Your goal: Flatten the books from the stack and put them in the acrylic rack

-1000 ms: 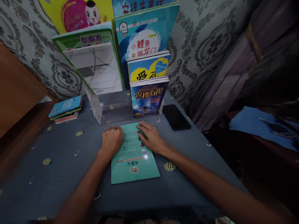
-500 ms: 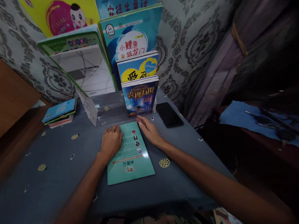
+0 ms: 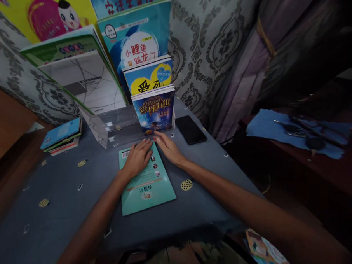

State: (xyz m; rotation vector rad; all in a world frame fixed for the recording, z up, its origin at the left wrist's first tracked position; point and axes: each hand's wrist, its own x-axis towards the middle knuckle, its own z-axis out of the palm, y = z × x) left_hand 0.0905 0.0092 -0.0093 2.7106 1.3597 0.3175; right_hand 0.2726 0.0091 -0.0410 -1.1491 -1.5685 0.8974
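Observation:
A thin teal book [image 3: 150, 201] lies flat on the table, its print upside down to me. My left hand [image 3: 138, 157] rests on the book's upper part, palm down with the fingers stretched out. Beside the book's upper right corner lies my right hand [image 3: 168, 148], its fingers extended and holding nothing; the tips are at the corner, and whether they touch it I cannot tell. Just beyond the fingertips a dark blue book [image 3: 156, 113] stands upside down at the front of a clear plastic stand [image 3: 101, 131].
Behind it, the stand bears several books, among them a teal one [image 3: 137, 36] and a white one [image 3: 86, 83]. A black phone [image 3: 191, 129] lies to the right. A small stack of books [image 3: 62, 135] is at the left. A blue cloth [image 3: 266, 126] covers part of a surface farther right.
My left hand has slid from the book's left edge rightward across its upper part. My right hand stays by the upper right corner. The whole view has shifted slightly.

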